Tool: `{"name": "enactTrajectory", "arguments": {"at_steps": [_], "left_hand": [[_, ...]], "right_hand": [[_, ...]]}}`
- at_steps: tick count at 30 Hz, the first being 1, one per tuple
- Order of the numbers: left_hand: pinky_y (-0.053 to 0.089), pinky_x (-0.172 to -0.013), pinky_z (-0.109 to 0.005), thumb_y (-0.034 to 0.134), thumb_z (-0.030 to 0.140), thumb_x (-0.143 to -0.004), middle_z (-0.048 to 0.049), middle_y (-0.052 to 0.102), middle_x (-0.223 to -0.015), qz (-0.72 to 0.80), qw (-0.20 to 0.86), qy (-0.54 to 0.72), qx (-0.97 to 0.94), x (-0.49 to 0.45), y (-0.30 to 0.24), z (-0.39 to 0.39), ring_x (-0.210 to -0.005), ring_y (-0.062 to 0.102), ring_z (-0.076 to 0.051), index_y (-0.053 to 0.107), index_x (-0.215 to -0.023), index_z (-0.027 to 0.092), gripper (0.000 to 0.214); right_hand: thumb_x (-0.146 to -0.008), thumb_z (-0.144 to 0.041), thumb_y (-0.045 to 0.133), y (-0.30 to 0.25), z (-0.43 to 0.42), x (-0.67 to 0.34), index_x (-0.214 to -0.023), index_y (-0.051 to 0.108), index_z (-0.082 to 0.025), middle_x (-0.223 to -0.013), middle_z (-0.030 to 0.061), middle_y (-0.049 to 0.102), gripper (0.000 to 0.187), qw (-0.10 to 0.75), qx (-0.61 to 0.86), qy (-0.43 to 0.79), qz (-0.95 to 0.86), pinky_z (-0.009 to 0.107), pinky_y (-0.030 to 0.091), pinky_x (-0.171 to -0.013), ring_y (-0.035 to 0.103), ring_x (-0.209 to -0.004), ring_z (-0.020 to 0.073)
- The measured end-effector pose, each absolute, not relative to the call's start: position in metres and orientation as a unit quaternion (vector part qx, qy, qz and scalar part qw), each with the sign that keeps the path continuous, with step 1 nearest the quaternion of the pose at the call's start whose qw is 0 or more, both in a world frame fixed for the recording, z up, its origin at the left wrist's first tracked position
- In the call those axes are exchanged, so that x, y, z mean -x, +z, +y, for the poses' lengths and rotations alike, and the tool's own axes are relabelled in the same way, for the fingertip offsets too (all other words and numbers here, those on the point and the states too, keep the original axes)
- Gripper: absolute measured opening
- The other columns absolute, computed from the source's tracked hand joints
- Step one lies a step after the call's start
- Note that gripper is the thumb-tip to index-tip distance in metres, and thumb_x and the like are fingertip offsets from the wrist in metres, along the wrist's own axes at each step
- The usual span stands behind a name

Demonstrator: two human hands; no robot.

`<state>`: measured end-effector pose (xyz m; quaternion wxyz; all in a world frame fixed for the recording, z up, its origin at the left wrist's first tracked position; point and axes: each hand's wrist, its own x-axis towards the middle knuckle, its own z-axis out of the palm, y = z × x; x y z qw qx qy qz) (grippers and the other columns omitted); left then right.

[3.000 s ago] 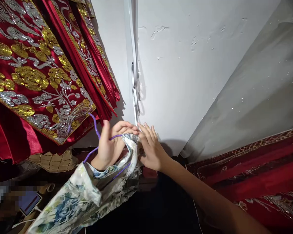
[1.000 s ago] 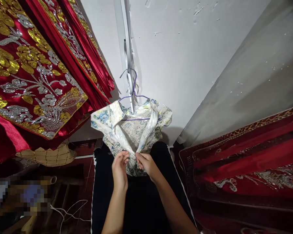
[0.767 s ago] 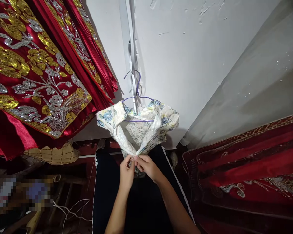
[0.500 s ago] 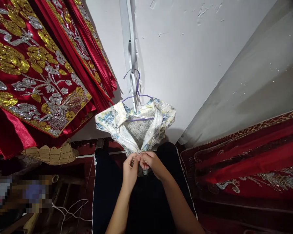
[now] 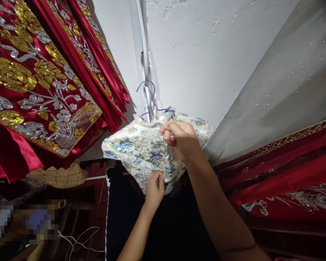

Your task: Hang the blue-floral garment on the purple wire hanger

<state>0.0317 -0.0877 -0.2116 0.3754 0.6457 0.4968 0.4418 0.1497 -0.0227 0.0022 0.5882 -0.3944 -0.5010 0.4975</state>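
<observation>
A white garment with a blue flower print (image 5: 137, 148) hangs on a purple wire hanger (image 5: 153, 102), which is hooked on a white rail on the wall (image 5: 141, 61). My right hand (image 5: 180, 139) is up near the garment's collar, fingers pinched on the cloth's front edge. My left hand (image 5: 154, 188) is lower down and grips the garment's bottom part. The front of the garment now lies closed across its chest.
Red satin garments with gold and silver embroidery (image 5: 40, 83) hang close on the left. A grey sequinned cloth (image 5: 282, 87) and more red embroidered cloth (image 5: 282, 170) hang at the right. Below are dark trousers (image 5: 125, 217), a red tiled floor and a white cable (image 5: 78, 239).
The hanger went onto the wall rail with the garment on it. Both hands then met at the garment's lower front. My right hand has now risen to the collar and the front is closed.
</observation>
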Motion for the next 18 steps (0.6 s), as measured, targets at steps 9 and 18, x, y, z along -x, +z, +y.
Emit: {"name": "enactTrajectory", "arguments": {"at_steps": [9, 18], "left_hand": [[0.047, -0.084, -0.031, 0.062, 0.028, -0.093, -0.0034, 0.07, -0.09, 0.407, 0.34, 0.566, -0.631, -0.005, -0.085, -0.051, -0.085, 0.063, -0.019, 0.064, -0.126, 0.025, 0.034], [0.047, -0.071, -0.027, 0.064, 0.027, -0.094, -0.0021, 0.068, -0.083, 0.377, 0.078, 0.599, -0.702, -0.004, -0.011, -0.029, -0.075, 0.06, -0.014, 0.069, -0.092, 0.019, 0.01]], "right_hand": [[-0.082, -0.02, 0.052, -0.016, -0.039, -0.152, -0.065, 0.066, -0.016, -0.047, -0.0033, 0.054, 0.023, 0.565, 0.382, 0.428, -0.593, 0.022, 0.032, -0.046, 0.043, -0.043, 0.0079], [-0.085, -0.02, 0.05, -0.036, -0.022, -0.137, -0.062, 0.059, -0.017, -0.051, -0.0038, 0.044, 0.025, 0.563, 0.424, 0.316, -0.635, 0.025, 0.025, -0.047, 0.036, -0.047, 0.0089]]}}
